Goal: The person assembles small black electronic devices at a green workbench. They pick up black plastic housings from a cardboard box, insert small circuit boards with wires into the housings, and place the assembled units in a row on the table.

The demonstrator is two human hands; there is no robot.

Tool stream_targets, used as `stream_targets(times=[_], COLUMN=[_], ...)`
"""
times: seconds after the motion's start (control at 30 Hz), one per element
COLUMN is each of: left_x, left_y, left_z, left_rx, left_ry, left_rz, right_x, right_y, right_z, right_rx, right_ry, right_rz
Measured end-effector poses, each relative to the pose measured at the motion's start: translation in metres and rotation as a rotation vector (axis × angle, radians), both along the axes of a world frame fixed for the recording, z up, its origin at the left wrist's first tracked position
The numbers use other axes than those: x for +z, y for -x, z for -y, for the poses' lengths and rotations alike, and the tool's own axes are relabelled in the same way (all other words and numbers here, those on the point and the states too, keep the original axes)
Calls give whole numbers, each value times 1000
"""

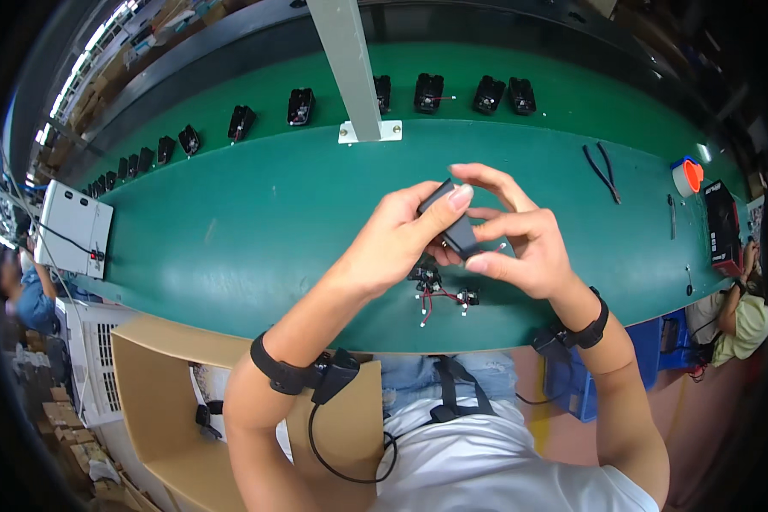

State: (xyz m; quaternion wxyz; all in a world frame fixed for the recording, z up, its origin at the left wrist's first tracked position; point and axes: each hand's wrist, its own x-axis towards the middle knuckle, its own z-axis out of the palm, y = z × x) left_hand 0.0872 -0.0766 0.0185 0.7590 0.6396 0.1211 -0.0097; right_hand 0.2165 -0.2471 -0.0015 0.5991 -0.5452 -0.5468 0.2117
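Black casing point(454, 224): held above the green tabletop point(256, 230), between both your hands, tilted. Your left hand point(405, 235) pinched its upper end, thumb on top. Your right hand point(520, 239) was curled round the lower end, fingertips pinching the edges. It looked light, rigid, smooth plastic; probably slippery on flat faces, so grip by the edges. Directly below on the tabletop lay small black parts with red wires point(439, 294); the thin wires looked fragile. Further out: a row of black units point(427, 92) along the far edge, pliers point(604, 171) and a tape roll point(687, 175) to the right, a cardboard box point(158, 384) at lower left.
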Motion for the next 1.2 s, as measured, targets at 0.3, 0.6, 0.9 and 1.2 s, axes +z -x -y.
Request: stream_targets(times=[0.3, 0.6, 0.9, 1.2], left_x=[21, 0, -7, -12], left_y=[7, 7, 5, -5], left_z=[6, -14, -26, -28], left_rx=[99, 274, 316, 277], left_ry=[-457, -820, -1246, -1271], left_rz=[-31, 132, 139, 141], right_x=[-21, 15, 1, -26], right_y=[-2, -52, -254, -262], right_z=[-1, -23, 18, 42], right_rx=[344, 25, -658, -714], right_ry=[130, 119, 683, 851], right_rz=[-921, 362, 1062, 1074])
